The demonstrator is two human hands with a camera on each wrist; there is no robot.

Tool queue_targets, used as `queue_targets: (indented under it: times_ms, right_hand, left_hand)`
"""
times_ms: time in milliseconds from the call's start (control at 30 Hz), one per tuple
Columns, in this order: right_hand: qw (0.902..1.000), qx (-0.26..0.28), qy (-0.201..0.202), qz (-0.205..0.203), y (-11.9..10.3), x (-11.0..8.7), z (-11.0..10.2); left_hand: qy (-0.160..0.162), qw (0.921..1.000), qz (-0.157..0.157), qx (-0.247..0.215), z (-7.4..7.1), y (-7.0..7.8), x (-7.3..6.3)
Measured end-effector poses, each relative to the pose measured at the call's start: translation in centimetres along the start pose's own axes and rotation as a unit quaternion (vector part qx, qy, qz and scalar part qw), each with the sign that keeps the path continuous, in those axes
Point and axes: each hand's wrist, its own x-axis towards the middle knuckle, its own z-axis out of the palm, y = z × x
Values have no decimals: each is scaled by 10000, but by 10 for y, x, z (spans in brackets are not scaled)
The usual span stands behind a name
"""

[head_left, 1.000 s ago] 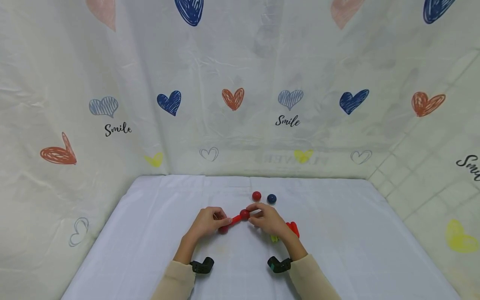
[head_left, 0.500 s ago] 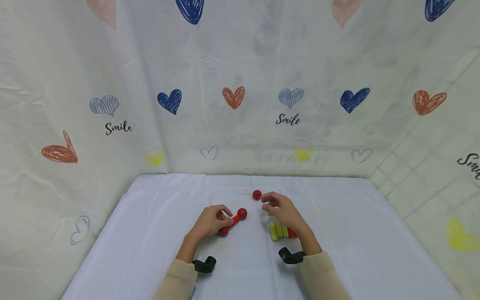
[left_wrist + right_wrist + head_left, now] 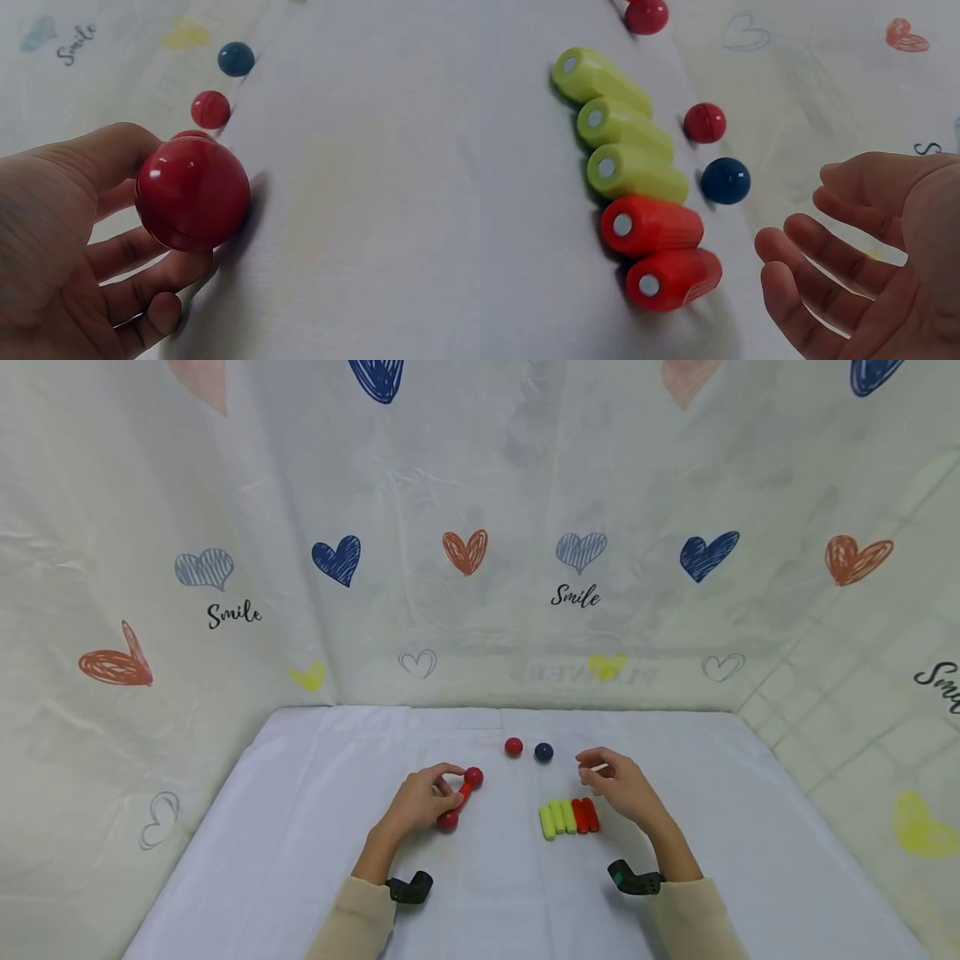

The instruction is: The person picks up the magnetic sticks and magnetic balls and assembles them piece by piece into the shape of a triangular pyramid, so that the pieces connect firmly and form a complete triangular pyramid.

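Observation:
My left hand [image 3: 420, 797] pinches a short red rod [image 3: 464, 793] that has a red ball at each end. The far ball [image 3: 473, 777] lies by my left index fingertip, and the near ball [image 3: 447, 822] sits below the thumb. In the left wrist view the near ball [image 3: 193, 193] covers most of the rod. My right hand [image 3: 618, 785] hovers at the right with fingers loosely bent and nothing in them. Closest to it are two red rods [image 3: 673, 279] and several yellow-green rods [image 3: 634, 172], side by side, with silvery discs on their ends.
Behind the rods, a loose red ball [image 3: 513, 747] and a dark blue ball [image 3: 543, 752] rest on the white cloth-covered table [image 3: 330, 860]. A white curtain with printed hearts [image 3: 465, 553] rises along the table's back edge.
My right hand has left the far red ball and moved right, past the blue ball, uncovering the row of rods. My left hand has swung the rod's far end leftward, so it points more steeply away.

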Motion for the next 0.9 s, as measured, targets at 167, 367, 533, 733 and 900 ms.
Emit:
queue_targets:
  times_ms: [167,367,533,733,900]
  right_hand:
    - [9989,-432,-127,90,14,-8,-2]
    - [9966,-644,-488,159,25,-14,-3]
    - [9950,-742,-640,202,27,-16,1]
    - [9944,-817,-606,301,26,-16,3]
    - [9941,-955,-451,237,26,-16,3]
  left_hand:
    - [38,10000,-60,15,1,0,1]
    - [55,9999,51,-94,2,0,1]
    - [47,9997,75,-209,2,0,1]
    - [39,9994,165,-297,2,-2,2]
    - [75,9994,159,-299,2,-3,1]
